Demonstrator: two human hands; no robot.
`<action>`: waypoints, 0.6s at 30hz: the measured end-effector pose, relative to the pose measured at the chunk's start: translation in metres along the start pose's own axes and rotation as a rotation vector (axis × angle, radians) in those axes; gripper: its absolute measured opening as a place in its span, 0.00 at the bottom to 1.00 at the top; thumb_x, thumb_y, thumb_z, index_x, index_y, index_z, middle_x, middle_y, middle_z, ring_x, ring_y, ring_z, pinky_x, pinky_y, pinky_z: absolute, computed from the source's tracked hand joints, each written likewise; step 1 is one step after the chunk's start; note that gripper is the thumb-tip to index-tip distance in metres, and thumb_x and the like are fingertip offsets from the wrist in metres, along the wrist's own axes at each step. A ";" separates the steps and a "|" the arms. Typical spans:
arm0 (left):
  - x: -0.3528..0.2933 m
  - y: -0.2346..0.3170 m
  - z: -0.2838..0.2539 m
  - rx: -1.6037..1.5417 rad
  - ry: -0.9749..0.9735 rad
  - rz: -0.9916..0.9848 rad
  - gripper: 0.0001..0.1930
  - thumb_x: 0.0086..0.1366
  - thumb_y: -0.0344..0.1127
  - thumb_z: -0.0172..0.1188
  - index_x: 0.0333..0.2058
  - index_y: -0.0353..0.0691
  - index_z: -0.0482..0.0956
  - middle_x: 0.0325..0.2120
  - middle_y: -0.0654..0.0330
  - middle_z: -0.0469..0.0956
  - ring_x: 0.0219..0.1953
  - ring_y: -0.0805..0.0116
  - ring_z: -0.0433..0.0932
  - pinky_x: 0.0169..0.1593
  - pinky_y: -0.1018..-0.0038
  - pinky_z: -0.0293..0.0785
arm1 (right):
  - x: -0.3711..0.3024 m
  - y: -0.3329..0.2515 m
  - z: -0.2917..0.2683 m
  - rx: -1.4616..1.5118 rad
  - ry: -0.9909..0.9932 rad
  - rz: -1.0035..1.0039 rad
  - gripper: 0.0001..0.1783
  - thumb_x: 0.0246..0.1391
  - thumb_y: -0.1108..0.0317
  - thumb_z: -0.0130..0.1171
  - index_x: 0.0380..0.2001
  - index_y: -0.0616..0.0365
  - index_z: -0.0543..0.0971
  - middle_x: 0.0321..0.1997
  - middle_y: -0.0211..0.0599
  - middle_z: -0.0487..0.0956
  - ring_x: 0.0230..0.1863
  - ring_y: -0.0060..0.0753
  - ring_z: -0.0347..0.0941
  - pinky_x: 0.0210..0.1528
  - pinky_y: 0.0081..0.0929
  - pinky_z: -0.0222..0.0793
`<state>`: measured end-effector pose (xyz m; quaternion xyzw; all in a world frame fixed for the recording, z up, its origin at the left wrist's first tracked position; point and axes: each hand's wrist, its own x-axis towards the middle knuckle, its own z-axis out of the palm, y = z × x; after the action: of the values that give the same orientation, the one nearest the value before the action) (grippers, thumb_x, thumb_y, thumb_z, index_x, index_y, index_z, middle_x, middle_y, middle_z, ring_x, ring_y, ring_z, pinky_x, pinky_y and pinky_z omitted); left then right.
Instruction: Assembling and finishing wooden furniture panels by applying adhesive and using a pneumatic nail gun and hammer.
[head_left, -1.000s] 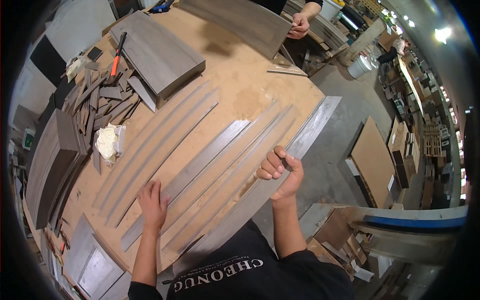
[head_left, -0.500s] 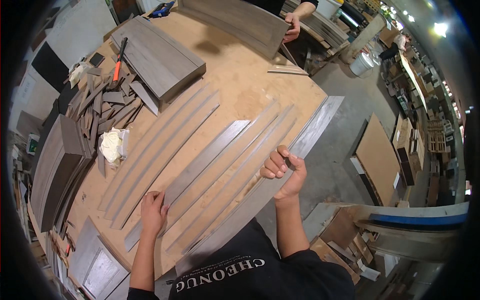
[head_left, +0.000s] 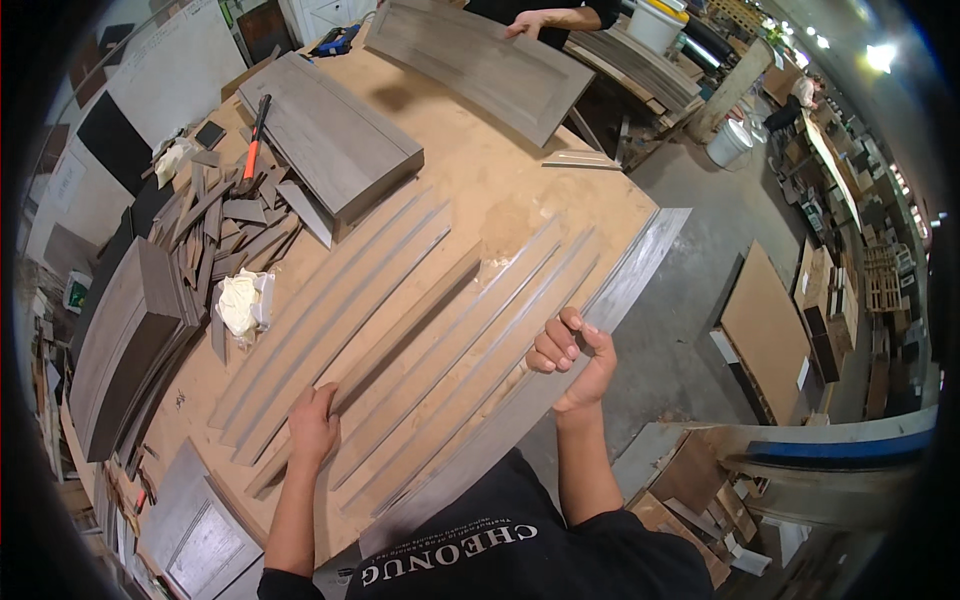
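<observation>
- Right, I have my left hand [head_left: 313, 428] flat on the near end of one long grey strip [head_left: 400, 340] in the lower middle of the frame, fingers spread over it, pressing rather than gripping.
- My right hand [head_left: 572, 358] is curled around the edge of the widest strip [head_left: 610, 300], which overhangs the table [head_left: 520, 200] at its right rim; the fingers are clenched on it.
- To do this well, I judge I should keep the left palm low and steady so the strip does not skate on the sawdusty top, and lift the overhanging strip from near its middle so it does not sag or knock its neighbours.
- The other strips lie side by side, near each other, running from lower left to upper right.
- Against the frame a second back, my left hand sits further right and lower on the table, now on a different strip's end; the right hand has barely shifted.
- At the top, another person's hand [head_left: 528, 24] rests on a grey panel [head_left: 480, 65], which looks tilted further over the table than before.
</observation>
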<state>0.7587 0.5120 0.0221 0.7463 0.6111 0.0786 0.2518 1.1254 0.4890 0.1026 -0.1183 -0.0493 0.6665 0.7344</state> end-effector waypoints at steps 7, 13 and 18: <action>0.010 -0.003 0.027 0.196 0.381 0.246 0.21 0.52 0.38 0.63 0.46 0.47 0.75 0.46 0.49 0.67 0.49 0.48 0.65 0.51 0.55 0.59 | -0.001 0.000 0.001 -0.002 -0.004 0.019 0.05 0.51 0.62 0.47 0.28 0.50 0.67 0.17 0.22 0.60 0.18 0.17 0.56 0.25 0.20 0.57; 0.015 0.010 0.026 0.237 0.448 0.204 0.23 0.54 0.42 0.61 0.50 0.49 0.73 0.54 0.45 0.62 0.57 0.43 0.58 0.58 0.51 0.52 | 0.002 -0.001 0.002 0.019 0.007 0.023 0.05 0.51 0.62 0.47 0.29 0.50 0.67 0.17 0.22 0.61 0.18 0.17 0.56 0.25 0.20 0.57; -0.021 0.036 0.038 0.156 0.192 0.386 0.23 0.53 0.41 0.60 0.50 0.50 0.73 0.54 0.46 0.63 0.56 0.44 0.59 0.57 0.53 0.53 | 0.001 -0.005 -0.001 0.013 -0.020 -0.005 0.06 0.52 0.62 0.46 0.29 0.51 0.67 0.17 0.22 0.61 0.18 0.17 0.57 0.25 0.21 0.57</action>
<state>0.8011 0.4772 0.0100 0.8558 0.4823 0.1482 0.1143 1.1308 0.4895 0.1026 -0.1065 -0.0527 0.6661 0.7363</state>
